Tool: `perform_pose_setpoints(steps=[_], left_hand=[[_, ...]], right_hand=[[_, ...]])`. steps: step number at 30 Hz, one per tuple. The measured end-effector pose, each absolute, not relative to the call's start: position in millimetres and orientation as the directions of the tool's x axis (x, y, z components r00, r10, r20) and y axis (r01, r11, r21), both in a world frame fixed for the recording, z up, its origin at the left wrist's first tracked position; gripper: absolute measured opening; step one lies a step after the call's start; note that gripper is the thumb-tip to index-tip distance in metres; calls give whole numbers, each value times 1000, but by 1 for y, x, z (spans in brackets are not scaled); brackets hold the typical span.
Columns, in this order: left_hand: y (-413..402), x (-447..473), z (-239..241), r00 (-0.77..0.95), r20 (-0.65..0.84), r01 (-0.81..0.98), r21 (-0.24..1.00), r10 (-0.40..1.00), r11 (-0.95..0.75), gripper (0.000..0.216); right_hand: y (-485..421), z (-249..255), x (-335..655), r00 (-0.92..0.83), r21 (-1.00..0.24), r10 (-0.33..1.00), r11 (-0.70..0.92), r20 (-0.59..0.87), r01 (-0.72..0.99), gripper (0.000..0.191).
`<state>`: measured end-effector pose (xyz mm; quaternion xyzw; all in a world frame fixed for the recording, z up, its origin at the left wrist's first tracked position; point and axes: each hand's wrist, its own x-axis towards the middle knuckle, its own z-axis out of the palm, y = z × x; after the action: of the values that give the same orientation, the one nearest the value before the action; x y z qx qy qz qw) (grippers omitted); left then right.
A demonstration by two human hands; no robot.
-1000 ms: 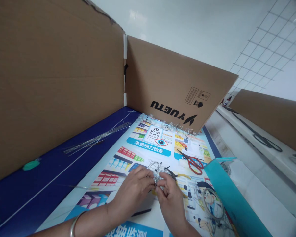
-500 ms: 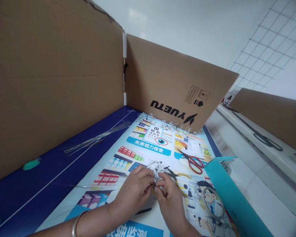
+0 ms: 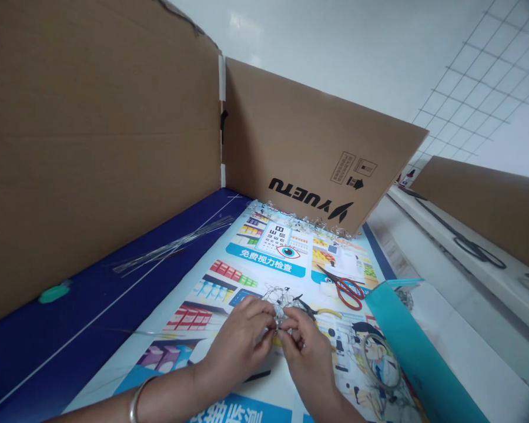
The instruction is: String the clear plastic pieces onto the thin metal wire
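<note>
My left hand and my right hand meet over a small tangled piece of thin wire with clear beads. Both hands pinch it between thumb and fingertips, just above a printed poster that covers the table. A metal bangle sits on my left wrist. Yellow-handled pliers lie right behind my right hand, partly hidden by it.
Red-handled scissors lie on the poster. A bundle of straight wires rests on the blue cloth at left. Cardboard walls stand at left and back. A teal bag and a wire coil are at right.
My fingers have shifted slightly on the wire piece and both hands moved a little; nothing else moved.
</note>
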<state>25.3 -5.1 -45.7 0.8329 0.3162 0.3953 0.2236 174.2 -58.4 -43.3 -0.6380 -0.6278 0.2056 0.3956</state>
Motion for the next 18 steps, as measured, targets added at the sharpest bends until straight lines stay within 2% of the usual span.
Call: perform_pose_setpoints(steps=[3,6,9,14,18], left_hand=[[-5,26,-48,490,516,335,632,702,-699,17],[-6,25,-49,478,509,328,652,716,-683,17],[-8,23,-43,446,538,350,631,715,-693,16],[-8,16,-31,459,633,436,451,623,-779,15],[-2,15,-33,531,562,477,420,634,-772,18]], right_hand=[[-58,-41,177,80,-715,959,144,270,684,30],[-57,-31,178,80,-755,974,110,211,647,28],[-55,-21,179,100,-858,991,30,94,512,20],[-51,-23,185,93,-968,996,-10,14,250,15],[-47,-28,189,72,-998,995,-66,-65,5,14]])
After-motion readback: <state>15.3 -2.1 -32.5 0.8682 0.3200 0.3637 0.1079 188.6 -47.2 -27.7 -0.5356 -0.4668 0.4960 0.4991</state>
